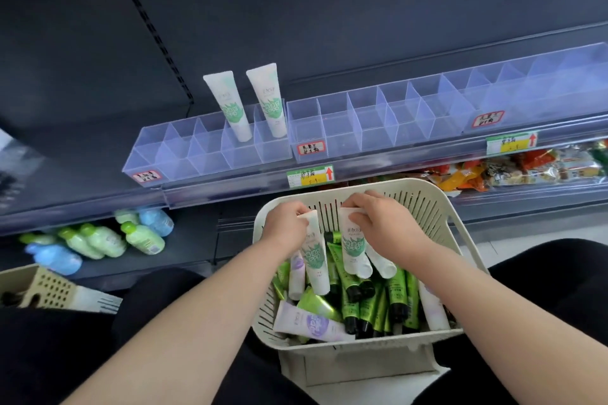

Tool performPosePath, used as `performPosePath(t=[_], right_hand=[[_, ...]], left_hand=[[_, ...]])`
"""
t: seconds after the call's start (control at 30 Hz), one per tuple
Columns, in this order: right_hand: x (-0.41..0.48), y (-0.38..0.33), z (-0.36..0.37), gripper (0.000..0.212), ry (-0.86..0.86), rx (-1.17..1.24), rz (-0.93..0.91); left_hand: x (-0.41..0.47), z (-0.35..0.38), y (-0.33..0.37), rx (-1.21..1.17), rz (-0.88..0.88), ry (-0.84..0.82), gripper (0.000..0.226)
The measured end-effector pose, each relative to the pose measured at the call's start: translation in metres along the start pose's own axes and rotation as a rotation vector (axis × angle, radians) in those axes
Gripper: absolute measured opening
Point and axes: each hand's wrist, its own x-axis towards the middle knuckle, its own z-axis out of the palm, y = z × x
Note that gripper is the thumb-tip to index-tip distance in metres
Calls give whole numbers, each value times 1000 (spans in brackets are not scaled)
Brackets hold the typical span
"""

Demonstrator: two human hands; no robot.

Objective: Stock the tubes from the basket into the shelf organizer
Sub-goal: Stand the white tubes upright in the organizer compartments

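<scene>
A cream slotted basket (441,207) sits below the shelf, full of several green, white and purple tubes (371,302). My left hand (284,220) grips the flat end of a white tube with a green leaf print (316,260), cap pointing down over the basket. My right hand (381,217) grips a second white-and-green tube (352,245) the same way. On the shelf stands a clear divided organizer (210,154); two matching white-and-green tubes (230,105) (268,99) stand upright in its back right slots.
More clear organizers (368,122) (526,89) run to the right along the shelf. Green price tags (311,176) hang on the shelf edge. Bottles (98,240) lie on the lower shelf at left, snack packs (526,168) at right. A tan basket (42,289) stands at far left.
</scene>
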Motion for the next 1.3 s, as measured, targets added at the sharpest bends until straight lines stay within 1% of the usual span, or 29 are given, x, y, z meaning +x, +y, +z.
performPosePath(t=[0.13, 0.23, 0.4, 0.5, 0.57, 0.73, 0.83, 0.97, 1.17, 1.23, 1.3], right_hand=[[17, -31, -8, 23, 46, -49, -66], [32, -59, -15, 24, 77, -93, -150], [66, -112, -23, 23, 161, -195, -285], [91, -143, -27, 22, 251, -200, -320], [111, -161, -28, 22, 284, -191, -324], [159, -195, -21, 20, 394, -147, -324], [185, -207, -14, 19, 460, -148, -328], [220, -217, -1, 19, 494, -208, -327], [261, -219, 19, 18, 449, -336, -340], [271, -218, 26, 17, 407, -406, -337], [279, -216, 33, 22, 328, -473, -319]], left_hand=[[-7, -46, 8, -110, 92, 210, 13], [-18, -81, 10, -169, 129, 368, 16], [-24, -141, -1, -216, 107, 612, 20], [-19, -175, -13, -290, 60, 753, 24], [-13, -193, -21, -350, 71, 816, 23], [7, -228, -40, -491, 95, 907, 24], [21, -242, -48, -505, 82, 912, 24], [40, -257, -55, -522, 78, 912, 24], [63, -270, -58, -524, 120, 881, 23], [70, -272, -59, -531, 125, 875, 24], [77, -275, -60, -536, 130, 874, 24]])
